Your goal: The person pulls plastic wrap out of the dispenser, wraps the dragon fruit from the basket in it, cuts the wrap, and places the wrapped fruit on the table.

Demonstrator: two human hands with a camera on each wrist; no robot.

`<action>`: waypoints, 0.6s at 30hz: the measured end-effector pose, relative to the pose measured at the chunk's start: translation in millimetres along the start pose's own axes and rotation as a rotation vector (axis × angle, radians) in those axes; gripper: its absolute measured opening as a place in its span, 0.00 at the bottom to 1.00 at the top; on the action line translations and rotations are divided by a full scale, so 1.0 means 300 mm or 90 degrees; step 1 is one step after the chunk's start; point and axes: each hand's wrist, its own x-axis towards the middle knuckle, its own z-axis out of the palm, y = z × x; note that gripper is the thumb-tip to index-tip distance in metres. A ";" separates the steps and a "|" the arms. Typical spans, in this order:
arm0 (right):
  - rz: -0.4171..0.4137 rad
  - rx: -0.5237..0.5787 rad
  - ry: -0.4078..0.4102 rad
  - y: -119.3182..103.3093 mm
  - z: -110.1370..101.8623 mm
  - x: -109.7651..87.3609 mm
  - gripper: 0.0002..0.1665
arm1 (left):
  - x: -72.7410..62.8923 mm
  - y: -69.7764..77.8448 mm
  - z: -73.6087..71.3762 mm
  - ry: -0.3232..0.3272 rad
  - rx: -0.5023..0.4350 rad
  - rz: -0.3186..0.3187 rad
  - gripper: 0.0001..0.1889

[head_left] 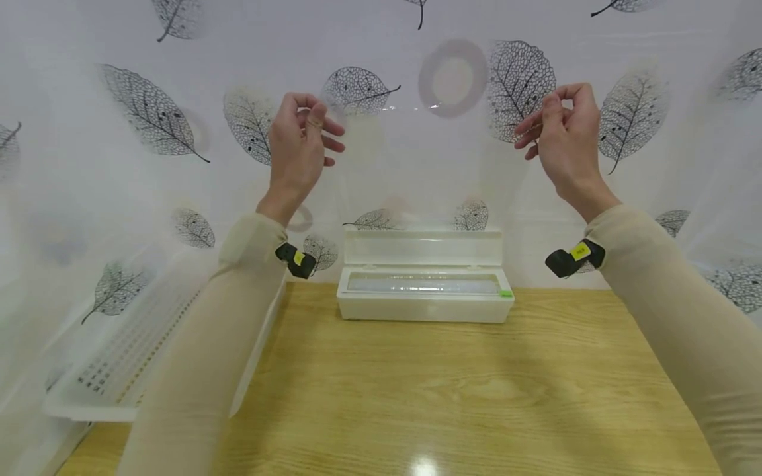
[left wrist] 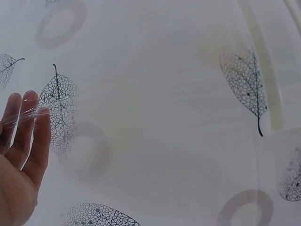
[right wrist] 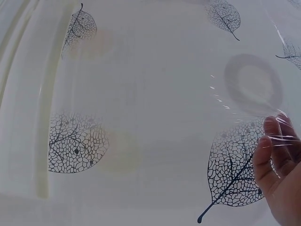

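Between my raised hands stretches a clear sheet of cling film (head_left: 417, 108), visible mainly by its glints. My left hand (head_left: 300, 139) pinches one side between thumb and index finger, with the other fingers loosely spread. In the left wrist view, gathered film (left wrist: 29, 114) crosses those fingers. The opposite side is pinched by my right hand (head_left: 565, 129); creased film (right wrist: 288, 139) catches light at its fingers in the right wrist view. Below and between the hands, a white cling film dispenser box (head_left: 425, 309) stands with its lid (head_left: 423, 248) up and a roll (head_left: 423, 284) inside.
A green piece (head_left: 505, 293) sits at the box's right end. To the left, a white perforated basket (head_left: 89, 413) lies partly behind my left sleeve. The wood-grain table (head_left: 446, 390) meets a leaf-print curtain (head_left: 381, 172) behind the box.
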 end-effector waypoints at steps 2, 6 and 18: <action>0.002 0.010 0.001 -0.002 0.000 0.001 0.05 | 0.003 0.001 0.000 -0.002 -0.001 -0.001 0.11; -0.002 -0.003 0.004 -0.005 -0.002 0.001 0.06 | 0.009 0.004 0.000 -0.002 0.011 0.003 0.11; -0.013 -0.040 0.005 -0.023 -0.008 0.005 0.07 | 0.011 0.036 -0.006 0.006 0.013 0.014 0.09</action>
